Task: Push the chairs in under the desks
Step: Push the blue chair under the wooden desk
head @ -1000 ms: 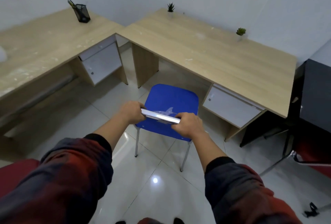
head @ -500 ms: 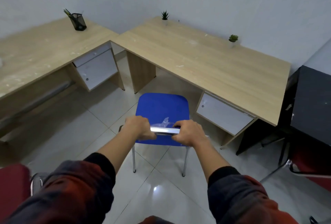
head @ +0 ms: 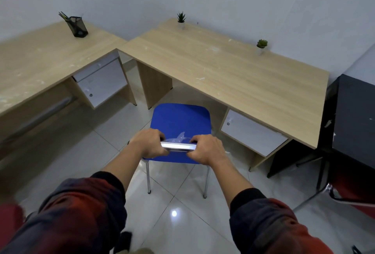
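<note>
Both hands, left point(head: 149, 144) and right point(head: 207, 149), curl tight around the shiny chrome top rail point(head: 178, 146) of the blue-seated metal chair point(head: 180, 122). Its seat front just reaches the light wooden table point(head: 233, 71); most of the push remains, and red chairs point(head: 357, 190) wait at the edges.

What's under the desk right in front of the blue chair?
Under the desk, a white drawer unit hangs at right, a wooden side panel stands at left, with bare tiled floor between. The blue chair seat hides part of that floor.

chair point(head: 180, 120): blue matt seat, shiny metal | desk point(head: 233, 71): wood-grain | floor point(head: 174, 223): glossy tile
</note>
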Demonstrator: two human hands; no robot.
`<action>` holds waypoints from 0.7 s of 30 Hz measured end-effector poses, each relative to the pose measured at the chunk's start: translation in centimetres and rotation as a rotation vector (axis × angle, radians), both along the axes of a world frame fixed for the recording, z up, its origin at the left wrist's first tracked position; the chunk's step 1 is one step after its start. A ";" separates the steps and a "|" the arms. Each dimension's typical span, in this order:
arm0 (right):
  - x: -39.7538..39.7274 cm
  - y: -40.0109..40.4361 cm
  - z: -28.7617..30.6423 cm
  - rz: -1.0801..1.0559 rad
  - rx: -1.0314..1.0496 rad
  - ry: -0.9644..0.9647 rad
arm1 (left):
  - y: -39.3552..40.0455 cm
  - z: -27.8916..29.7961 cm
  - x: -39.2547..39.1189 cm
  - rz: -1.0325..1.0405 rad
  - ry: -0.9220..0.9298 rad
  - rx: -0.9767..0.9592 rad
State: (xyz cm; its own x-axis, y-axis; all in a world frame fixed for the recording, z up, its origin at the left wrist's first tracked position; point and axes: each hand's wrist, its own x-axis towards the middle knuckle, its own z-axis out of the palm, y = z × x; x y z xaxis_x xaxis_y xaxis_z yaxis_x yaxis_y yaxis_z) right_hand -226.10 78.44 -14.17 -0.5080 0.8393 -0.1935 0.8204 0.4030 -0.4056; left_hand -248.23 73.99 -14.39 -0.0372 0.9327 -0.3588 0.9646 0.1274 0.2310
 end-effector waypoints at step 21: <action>-12.3 2.2 1.3 -0.248 -0.023 -0.169 | 6.1 -0.4 -12.1 -0.171 -0.064 0.184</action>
State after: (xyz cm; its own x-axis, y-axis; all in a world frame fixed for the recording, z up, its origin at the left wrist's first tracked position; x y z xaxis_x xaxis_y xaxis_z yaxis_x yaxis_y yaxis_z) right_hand -238.40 80.66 -12.82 -0.2468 0.9283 -0.2783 0.9493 0.1739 -0.2618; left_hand -260.33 80.10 -14.74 0.1442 0.9733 -0.1788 0.9510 -0.0864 0.2968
